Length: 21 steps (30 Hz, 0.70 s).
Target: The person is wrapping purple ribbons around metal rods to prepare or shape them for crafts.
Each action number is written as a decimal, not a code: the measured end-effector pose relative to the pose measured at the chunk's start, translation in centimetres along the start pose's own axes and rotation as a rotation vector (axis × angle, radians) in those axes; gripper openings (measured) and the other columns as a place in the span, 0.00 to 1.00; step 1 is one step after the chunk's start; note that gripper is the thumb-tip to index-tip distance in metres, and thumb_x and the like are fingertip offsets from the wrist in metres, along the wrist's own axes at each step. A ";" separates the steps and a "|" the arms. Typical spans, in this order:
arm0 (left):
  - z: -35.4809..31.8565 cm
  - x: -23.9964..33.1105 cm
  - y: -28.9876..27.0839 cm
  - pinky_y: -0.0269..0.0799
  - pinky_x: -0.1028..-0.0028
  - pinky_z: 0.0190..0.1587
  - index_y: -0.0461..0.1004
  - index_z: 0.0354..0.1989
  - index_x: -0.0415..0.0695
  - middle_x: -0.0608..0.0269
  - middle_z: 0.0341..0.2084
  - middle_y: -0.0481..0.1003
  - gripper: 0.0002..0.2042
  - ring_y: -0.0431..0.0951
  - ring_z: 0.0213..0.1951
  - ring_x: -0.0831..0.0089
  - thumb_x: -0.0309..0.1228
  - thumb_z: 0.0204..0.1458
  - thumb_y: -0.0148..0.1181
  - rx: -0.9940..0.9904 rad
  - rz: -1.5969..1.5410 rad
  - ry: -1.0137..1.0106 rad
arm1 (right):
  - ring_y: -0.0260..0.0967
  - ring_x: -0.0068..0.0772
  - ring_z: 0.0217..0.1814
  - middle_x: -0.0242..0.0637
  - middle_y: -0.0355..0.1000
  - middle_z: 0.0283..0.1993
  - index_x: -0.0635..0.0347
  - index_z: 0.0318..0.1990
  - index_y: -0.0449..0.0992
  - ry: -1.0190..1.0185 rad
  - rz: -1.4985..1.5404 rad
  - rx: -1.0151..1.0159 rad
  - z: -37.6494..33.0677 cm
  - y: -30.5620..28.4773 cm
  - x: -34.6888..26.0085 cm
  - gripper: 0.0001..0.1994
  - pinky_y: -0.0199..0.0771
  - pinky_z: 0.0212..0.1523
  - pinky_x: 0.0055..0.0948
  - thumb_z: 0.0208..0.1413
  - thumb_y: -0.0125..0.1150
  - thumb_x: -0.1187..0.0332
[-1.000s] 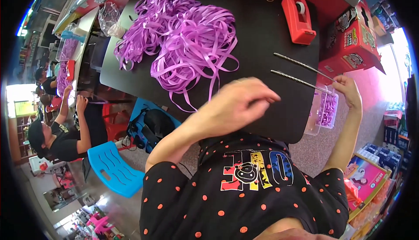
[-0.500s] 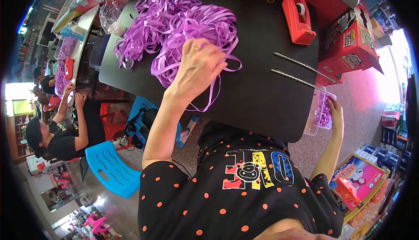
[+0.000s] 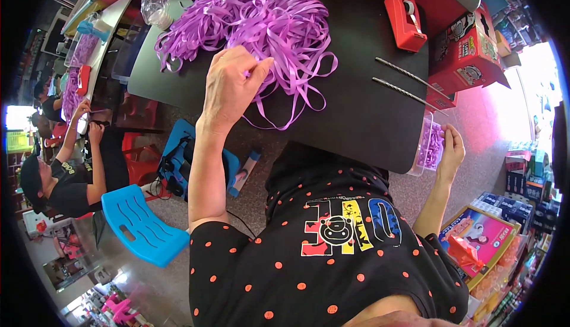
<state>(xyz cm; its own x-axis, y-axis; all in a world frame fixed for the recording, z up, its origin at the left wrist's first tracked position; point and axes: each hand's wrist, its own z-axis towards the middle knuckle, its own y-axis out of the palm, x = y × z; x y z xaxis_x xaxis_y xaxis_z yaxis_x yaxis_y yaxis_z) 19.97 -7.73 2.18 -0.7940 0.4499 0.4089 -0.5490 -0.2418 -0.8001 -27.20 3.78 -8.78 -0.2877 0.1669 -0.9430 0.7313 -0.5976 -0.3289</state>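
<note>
Purple ribbon [image 3: 288,33]: where does it lie?

In a big loose tangle on the dark table [image 3: 356,119], toward the far left part of it. A few loops trail toward the near edge.

And the left hand [image 3: 228,89]?

It is at the near side of the tangle, back of the hand up, fingers curled in and the thumb toward them. A bit of purple shows by the thumb, but I cannot tell whether it is pinched there or lies behind.

What about the right hand [image 3: 452,149]?

Out past the table's right edge, at the rim of a clear box [image 3: 423,143]. Its fingers are bent; I cannot tell whether they pinch anything.

Is there something in that box?

Yes, a heap of short purple pieces [image 3: 434,150].

What else is near?

Two twisted metal rods [image 3: 408,73] lie side by side, slanting across the right part of the table toward the box. Beyond them stands a red tape dispenser [image 3: 399,21], with a red carton [image 3: 469,57] to its right.

Anyone else around?

A person in a black cap [image 3: 77,178] sits at the left, both hands raised at another table, near a blue stool [image 3: 142,223].
</note>
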 end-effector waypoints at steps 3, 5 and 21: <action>0.5 -0.1 0.7 0.67 0.67 0.46 0.74 0.22 0.39 0.60 0.23 0.73 0.09 0.73 0.32 0.63 0.31 0.48 0.63 0.154 -0.065 0.023 | 0.71 0.22 0.43 0.35 0.75 0.42 0.64 0.46 0.76 -0.131 0.016 -0.032 -1.9 2.5 -3.7 0.10 0.70 0.46 0.19 0.60 0.53 0.73; 1.6 -0.8 1.2 0.66 0.67 0.47 0.77 0.30 0.40 0.61 0.30 0.75 0.06 0.74 0.39 0.63 0.29 0.47 0.63 0.212 -0.091 0.085 | 0.70 0.19 0.41 0.33 0.75 0.39 0.63 0.43 0.78 -0.255 0.037 -0.093 -3.7 4.2 -6.0 0.08 0.70 0.44 0.18 0.60 0.54 0.75; 4.9 0.0 3.8 0.58 0.67 0.53 0.81 0.31 0.44 0.63 0.26 0.75 0.09 0.72 0.40 0.67 0.34 0.44 0.63 -0.298 0.253 0.247 | 0.74 0.27 0.38 0.36 0.76 0.35 0.64 0.37 0.77 -0.493 -0.205 -0.295 -6.6 7.8 -7.5 0.06 0.71 0.41 0.22 0.52 0.58 0.80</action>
<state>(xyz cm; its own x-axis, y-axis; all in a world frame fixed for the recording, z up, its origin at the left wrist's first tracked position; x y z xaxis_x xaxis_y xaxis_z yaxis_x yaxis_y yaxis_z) 16.60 -12.82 1.25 -0.7877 0.6085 0.0966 -0.2183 -0.1289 -0.9673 -15.26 3.11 -4.61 -0.6417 -0.1695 -0.7480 0.7509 -0.3370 -0.5679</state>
